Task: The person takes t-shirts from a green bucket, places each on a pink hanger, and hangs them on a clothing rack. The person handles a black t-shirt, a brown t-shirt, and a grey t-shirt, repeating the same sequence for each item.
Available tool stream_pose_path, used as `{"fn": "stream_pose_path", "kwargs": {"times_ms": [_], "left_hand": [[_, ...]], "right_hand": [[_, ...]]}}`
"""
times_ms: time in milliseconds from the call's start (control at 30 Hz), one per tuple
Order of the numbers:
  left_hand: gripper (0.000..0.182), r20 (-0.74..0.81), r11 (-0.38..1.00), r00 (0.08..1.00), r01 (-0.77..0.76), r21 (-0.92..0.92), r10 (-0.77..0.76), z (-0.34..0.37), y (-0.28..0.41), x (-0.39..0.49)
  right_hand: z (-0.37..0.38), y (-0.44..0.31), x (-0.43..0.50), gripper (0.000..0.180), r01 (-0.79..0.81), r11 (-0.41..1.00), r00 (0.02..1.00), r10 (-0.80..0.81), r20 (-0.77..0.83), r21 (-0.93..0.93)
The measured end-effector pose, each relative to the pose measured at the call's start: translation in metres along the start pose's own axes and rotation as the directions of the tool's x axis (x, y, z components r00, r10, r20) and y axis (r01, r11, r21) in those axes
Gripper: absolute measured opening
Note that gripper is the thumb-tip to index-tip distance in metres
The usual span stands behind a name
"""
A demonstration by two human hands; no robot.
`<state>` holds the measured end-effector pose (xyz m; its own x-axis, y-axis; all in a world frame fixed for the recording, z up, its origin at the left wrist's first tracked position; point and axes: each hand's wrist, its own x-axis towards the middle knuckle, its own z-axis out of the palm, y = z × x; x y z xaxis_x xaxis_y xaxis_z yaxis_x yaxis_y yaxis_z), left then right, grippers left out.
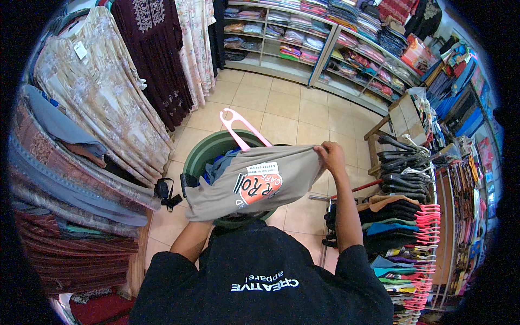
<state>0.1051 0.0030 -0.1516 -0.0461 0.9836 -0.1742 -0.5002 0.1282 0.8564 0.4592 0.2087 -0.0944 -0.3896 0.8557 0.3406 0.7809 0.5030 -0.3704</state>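
Note:
A grey-brown T-shirt (219, 197) with an orange and white print is stretched out above a green plastic tub (199, 152). Its right end is pinched in my right hand (331, 154), fingers closed on the cloth. My left hand is hidden beneath or inside the shirt at the left; only the forearm shows below the cloth. A pink plastic hanger-like piece (248, 130) with a hooked end sticks up from behind the shirt. Blue and grey clothes (221, 164) lie inside the tub, partly covered by the shirt.
Long dresses (93, 93) hang at the left, above folded cloths. A black strapped object (166, 195) is beside the tub. At the right stand a rack of clothes on pink hangers (426, 227), black hangers (402, 162) and a wooden stand (378, 134). Shelves (280, 67) of folded garments line the back.

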Motion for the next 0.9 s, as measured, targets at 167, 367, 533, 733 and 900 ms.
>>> {"fn": "stream_pose_path", "kwargs": {"times_ms": [167, 367, 533, 733, 900], "left_hand": [[0.05, -0.017, 1.0, 1.0, -0.013, 0.006, 0.013, -0.003, 0.001, -0.011], [0.049, -0.026, 0.999, 0.999, -0.033, 0.021, 0.033, -0.002, 0.002, -0.017], [0.048, -0.039, 0.999, 0.998, -0.039, 0.032, 0.04, -0.003, 0.004, -0.028], [0.047, -0.05, 0.998, 0.998, -0.047, 0.039, 0.048, -0.008, 0.005, -0.036], [0.047, -0.059, 0.997, 0.997, -0.048, 0.053, 0.051, -0.014, 0.005, -0.044]], "right_hand": [[0.013, -0.033, 0.01, 0.022, 0.213, 0.974, 0.973, -0.219, 0.079, 0.076], [0.023, -0.145, 0.018, 0.027, -0.034, 0.766, 0.842, -0.325, 0.432, 0.642], [0.047, -0.205, 0.023, 0.037, 0.255, 0.923, 0.835, -0.361, 0.415, 0.29], [0.053, -0.222, 0.033, 0.032, 0.323, 0.928, 0.793, -0.374, 0.481, 0.188], [0.059, -0.23, 0.044, 0.025, 0.478, 0.799, 0.703, -0.597, 0.386, 0.366]]}}
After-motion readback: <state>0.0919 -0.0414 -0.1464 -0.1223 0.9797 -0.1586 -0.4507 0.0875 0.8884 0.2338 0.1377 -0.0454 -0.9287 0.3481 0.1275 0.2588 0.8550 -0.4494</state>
